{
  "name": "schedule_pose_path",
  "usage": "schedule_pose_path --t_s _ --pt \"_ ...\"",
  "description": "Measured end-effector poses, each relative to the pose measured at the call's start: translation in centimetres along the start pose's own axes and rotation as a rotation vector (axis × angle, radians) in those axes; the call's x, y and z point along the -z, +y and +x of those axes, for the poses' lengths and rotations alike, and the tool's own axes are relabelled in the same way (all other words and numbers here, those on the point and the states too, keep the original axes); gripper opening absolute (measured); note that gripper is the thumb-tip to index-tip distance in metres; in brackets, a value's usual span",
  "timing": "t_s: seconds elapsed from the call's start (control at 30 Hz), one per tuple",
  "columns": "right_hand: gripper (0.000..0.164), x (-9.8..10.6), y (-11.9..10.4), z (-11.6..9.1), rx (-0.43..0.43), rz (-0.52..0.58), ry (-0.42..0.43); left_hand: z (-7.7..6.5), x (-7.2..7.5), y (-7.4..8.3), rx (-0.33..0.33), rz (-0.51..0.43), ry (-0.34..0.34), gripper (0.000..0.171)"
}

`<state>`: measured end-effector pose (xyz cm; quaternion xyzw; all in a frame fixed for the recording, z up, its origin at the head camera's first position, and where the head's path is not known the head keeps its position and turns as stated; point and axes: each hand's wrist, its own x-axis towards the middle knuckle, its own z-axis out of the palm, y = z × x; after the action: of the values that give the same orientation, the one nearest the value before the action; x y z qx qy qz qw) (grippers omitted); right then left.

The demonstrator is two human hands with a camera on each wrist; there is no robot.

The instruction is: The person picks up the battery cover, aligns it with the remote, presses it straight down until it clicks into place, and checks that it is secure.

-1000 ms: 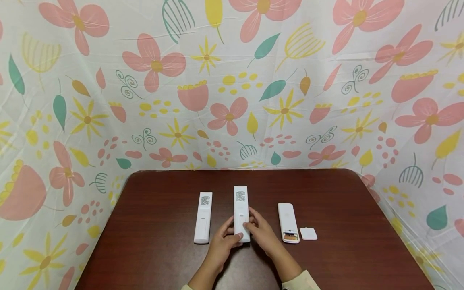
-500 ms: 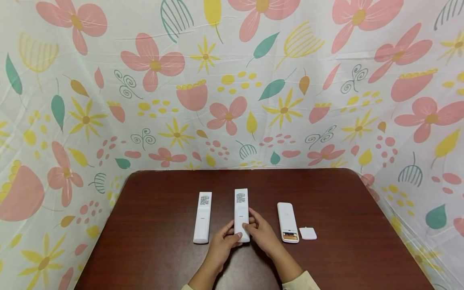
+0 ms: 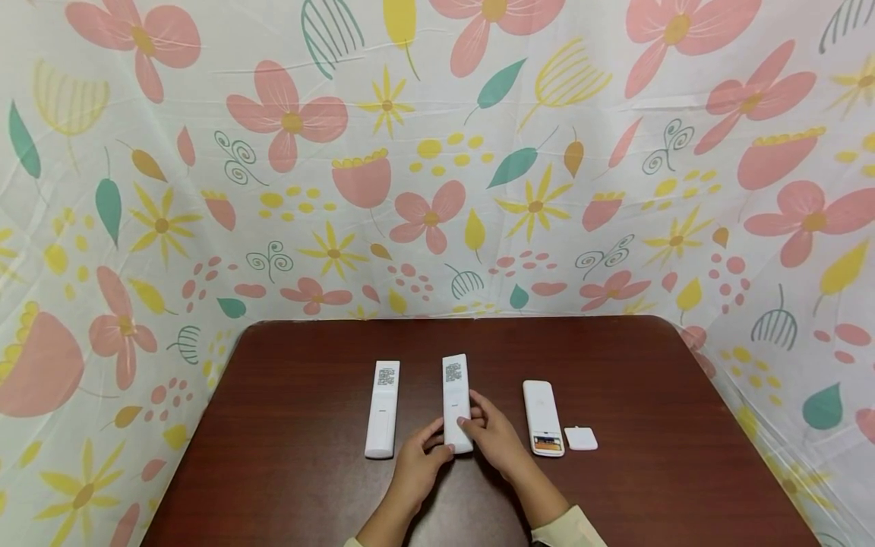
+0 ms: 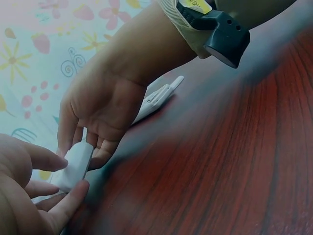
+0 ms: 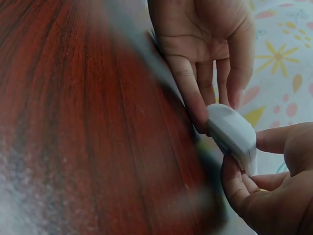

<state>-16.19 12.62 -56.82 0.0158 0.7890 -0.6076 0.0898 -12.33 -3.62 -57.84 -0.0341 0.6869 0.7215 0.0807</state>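
Both hands hold a white remote control point(image 3: 454, 391) above the middle of the table, its back toward the head camera. A printed label marks its far end, and a battery cover with a small dark latch mark lies nearer. My right hand point(image 3: 497, 441) grips the right side, thumb on the back and fingers around the edge. My left hand point(image 3: 415, 460) pinches the near left corner, thumb at the near end and fingers along the left side. In the right wrist view the remote's near end point(image 5: 232, 129) shows between the fingers of both hands.
A matching white remote point(image 3: 382, 410) lies face down to the left. On the right lies a rounder white remote point(image 3: 541, 406) with its battery compartment uncovered and batteries inside. Its small square cover point(image 3: 581, 438) lies beside it. Flowered cloth point(image 3: 431, 251) surrounds the dark wooden table point(image 3: 287, 456).
The held remote has tilted slightly, its near end shifting right and a little away. My left thumb has slid off its back to the near corner. The other remotes have not moved.
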Motion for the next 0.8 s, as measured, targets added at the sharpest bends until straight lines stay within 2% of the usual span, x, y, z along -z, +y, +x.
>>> schedule_pose_path --t_s 0.07,0.27,0.5,0.63,0.8 --pt "0.063 -0.07 -0.01 0.02 0.004 0.001 0.009 -0.08 0.01 0.09 -0.009 0.039 0.016 0.058" --pt "0.062 -0.17 0.05 0.07 0.000 -0.005 0.006 -0.12 0.13 0.33 0.012 0.044 0.018 0.055" --pt "0.062 -0.19 0.07 0.15 -0.001 -0.047 0.006 -0.20 0.19 0.30 0.017 0.095 0.029 0.053" --pt "0.061 -0.03 -0.15 0.18 0.015 -0.117 0.020 -0.15 0.14 0.21 0.023 0.126 0.042 0.051" --pt "0.059 0.23 -0.32 0.10 0.046 -0.263 0.043 -0.11 0.10 -0.01 0.021 0.147 0.049 0.049"
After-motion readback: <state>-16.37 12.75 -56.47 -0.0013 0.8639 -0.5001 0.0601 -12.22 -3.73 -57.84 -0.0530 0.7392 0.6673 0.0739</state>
